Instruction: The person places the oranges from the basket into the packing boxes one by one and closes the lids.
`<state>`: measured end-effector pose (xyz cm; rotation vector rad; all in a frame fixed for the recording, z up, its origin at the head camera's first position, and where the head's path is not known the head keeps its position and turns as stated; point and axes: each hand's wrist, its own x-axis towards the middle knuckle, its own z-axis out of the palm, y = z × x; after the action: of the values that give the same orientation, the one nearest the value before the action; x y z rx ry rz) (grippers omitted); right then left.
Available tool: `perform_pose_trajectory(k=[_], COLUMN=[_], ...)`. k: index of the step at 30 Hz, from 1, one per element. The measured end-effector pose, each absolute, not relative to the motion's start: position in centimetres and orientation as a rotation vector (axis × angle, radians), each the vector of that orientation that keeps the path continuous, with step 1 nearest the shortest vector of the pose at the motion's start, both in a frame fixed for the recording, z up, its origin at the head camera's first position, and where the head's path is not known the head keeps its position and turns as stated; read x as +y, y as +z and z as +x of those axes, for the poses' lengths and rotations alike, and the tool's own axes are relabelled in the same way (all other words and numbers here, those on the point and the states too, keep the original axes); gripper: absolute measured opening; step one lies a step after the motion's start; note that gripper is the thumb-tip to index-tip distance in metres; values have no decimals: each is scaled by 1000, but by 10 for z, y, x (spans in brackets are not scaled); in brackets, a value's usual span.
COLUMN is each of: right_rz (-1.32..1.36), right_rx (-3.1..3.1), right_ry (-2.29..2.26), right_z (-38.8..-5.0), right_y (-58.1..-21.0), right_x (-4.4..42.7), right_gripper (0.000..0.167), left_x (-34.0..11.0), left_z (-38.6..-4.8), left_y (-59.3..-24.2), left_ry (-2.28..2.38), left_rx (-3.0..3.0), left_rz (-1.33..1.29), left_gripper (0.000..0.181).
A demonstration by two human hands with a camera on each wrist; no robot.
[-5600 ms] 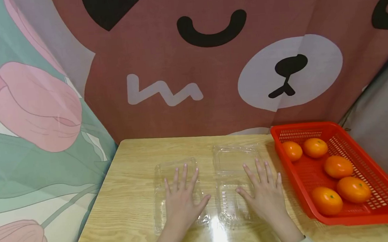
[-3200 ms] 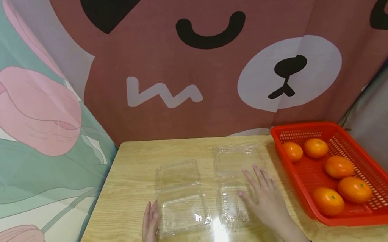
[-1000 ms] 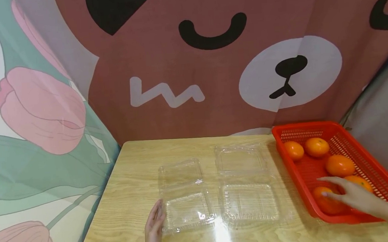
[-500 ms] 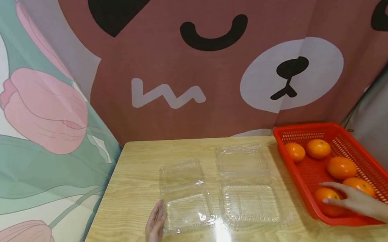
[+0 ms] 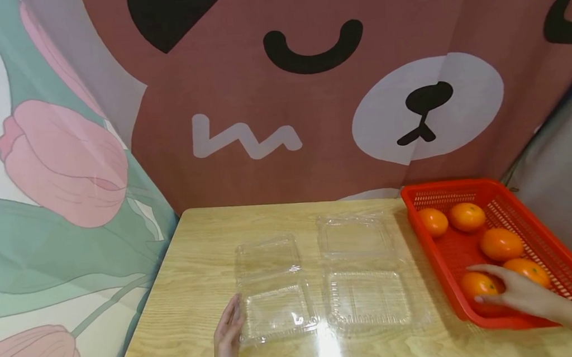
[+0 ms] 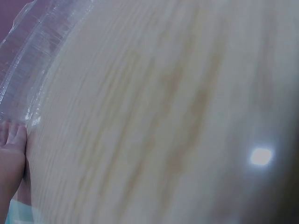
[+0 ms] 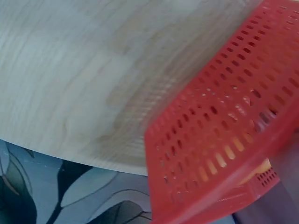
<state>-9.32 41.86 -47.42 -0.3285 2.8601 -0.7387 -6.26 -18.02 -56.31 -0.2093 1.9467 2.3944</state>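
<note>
My left hand [image 5: 226, 334] rests its straight fingers against the left edge of a clear plastic box [image 5: 276, 314], its hinged lid laid back. The left wrist view shows that hand [image 6: 10, 156] beside the box's shiny rim [image 6: 35, 70]. To the right lies a second clear box [image 5: 368, 301], also unfolded. In the red basket [image 5: 436, 262], my right hand [image 5: 524, 293] has its thumb and fingers curled round the front left orange [image 5: 476, 285]. Another orange [image 5: 527, 270] lies just behind that hand, partly covered. In the right wrist view the basket wall [image 7: 201, 135] hides most of the fruit.
More oranges sit farther back in the basket, among them one orange [image 5: 467, 217] near its far end. The wooden table [image 5: 176, 316] carries a bright light reflection at the front. A printed curtain [image 5: 315, 170] hangs behind the table's back edge.
Both hands were spread over the boxes. The left one moved to the left box's outer edge; the right one went right into the basket and took hold of an orange.
</note>
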Motion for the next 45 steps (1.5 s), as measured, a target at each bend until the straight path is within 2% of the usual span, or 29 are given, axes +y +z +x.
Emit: perform_pose_trajectory(k=[9,20,27,45], right_rz=[-315,-292,-344,-374], right_rx=[2899,2957,3038,3011], right_ry=[-803,-849,-939,-1025], right_z=[-98,-107,-115,-129], right_y=[-449,-421,-414,-406], right_x=[408,401,389,330], right_gripper=[64,68,63,70], left_x=[-180,-180,-180,-179], left_z=[-61,-62,-61,-61], left_y=[-565,-564,-563,-565], left_ry=[2443,2413,2411,2425], left_rx=[1957,1938,1937,1925], left_rz=[-146,-194,-177,-193], left_gripper=[58,59,58,59])
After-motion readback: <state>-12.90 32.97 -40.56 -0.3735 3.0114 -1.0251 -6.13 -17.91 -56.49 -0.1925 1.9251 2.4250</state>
